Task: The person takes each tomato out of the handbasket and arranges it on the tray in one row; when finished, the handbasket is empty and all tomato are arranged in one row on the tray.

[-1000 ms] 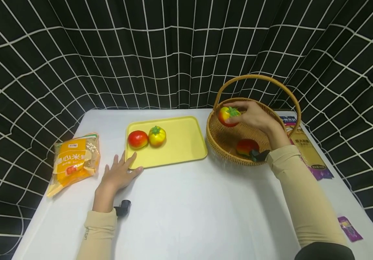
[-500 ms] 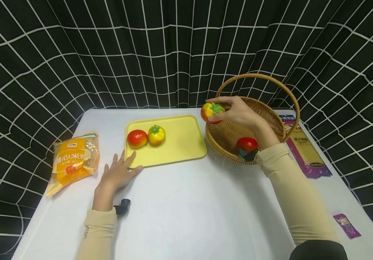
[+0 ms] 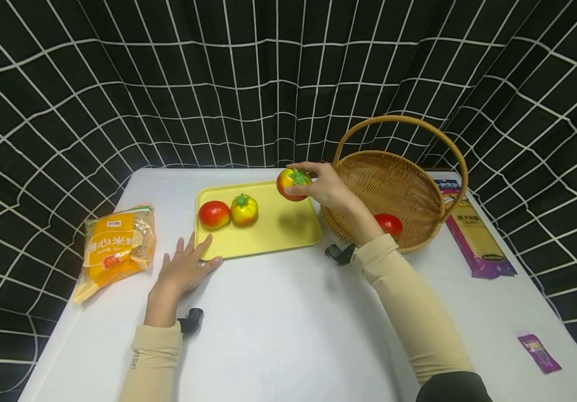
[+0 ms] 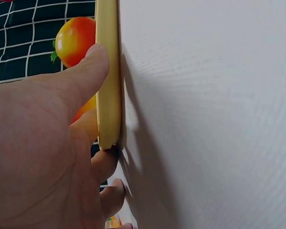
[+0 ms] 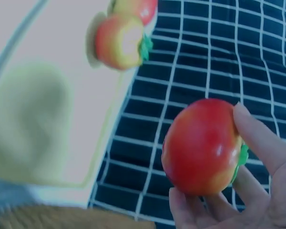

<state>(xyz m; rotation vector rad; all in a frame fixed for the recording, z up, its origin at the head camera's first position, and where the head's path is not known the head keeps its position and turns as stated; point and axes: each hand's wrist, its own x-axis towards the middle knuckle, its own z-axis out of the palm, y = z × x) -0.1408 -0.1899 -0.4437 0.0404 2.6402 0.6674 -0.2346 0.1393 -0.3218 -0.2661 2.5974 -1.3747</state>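
In the head view my right hand point(image 3: 326, 187) pinches a red-and-yellow tomato point(image 3: 287, 184) with a green leafy top, held above the right part of the yellow tray point(image 3: 288, 223). The right wrist view shows thumb and fingers around the red side of this tomato point(image 5: 202, 148). On the tray's left side, a red fruit point(image 3: 214, 214) sits beside a yellow tomato point(image 3: 244, 210). My left hand point(image 3: 183, 271), fingers spread, rests at the tray's near left corner; in the left wrist view its thumb lies against the tray's edge point(image 4: 108, 86).
A wicker basket point(image 3: 394, 173) with a tall handle stands at the right, with a red fruit point(image 3: 389, 223) inside. Behind it lies a purple-and-gold packet point(image 3: 479, 234). An orange bag point(image 3: 113, 245) lies far left, a small purple sachet point(image 3: 539, 353) near the right edge.
My right hand has carried the tomato leftward, out from over the basket to above the tray. The left hand has stayed at the tray's corner.
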